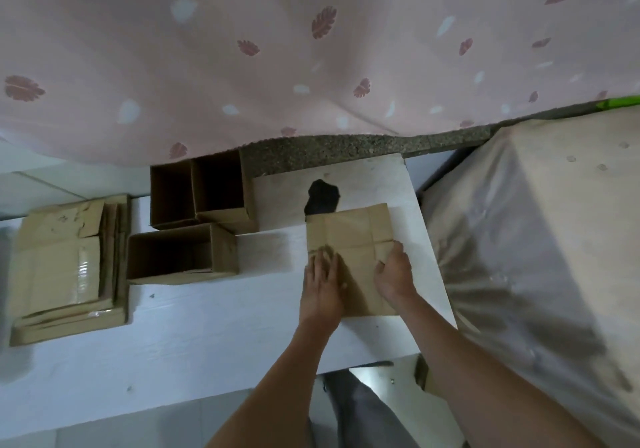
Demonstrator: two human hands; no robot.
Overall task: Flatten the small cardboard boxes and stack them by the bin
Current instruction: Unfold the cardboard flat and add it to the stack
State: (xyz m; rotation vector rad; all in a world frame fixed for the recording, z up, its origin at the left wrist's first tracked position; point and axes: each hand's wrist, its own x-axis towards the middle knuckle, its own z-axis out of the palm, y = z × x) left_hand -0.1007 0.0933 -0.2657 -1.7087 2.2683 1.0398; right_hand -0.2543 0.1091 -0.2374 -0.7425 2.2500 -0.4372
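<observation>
A flattened brown cardboard box (351, 236) lies on the white board (207, 326) in front of me. My left hand (322, 285) presses flat on its left part, fingers straight. My right hand (393, 274) rests on its right edge with fingers curled round that edge. Three open small boxes stand to the left: a pair side by side (201, 188) at the back and one (180, 255) nearer me. A stack of flattened boxes (65, 267) lies at the far left.
A pink leaf-print bedsheet (277, 49) hangs over the back. A large plastic-wrapped carton (540, 222) stands at the right, close to the board's edge. A dark hole or stain (322, 194) marks the board behind the flattened box. Tiled floor lies below.
</observation>
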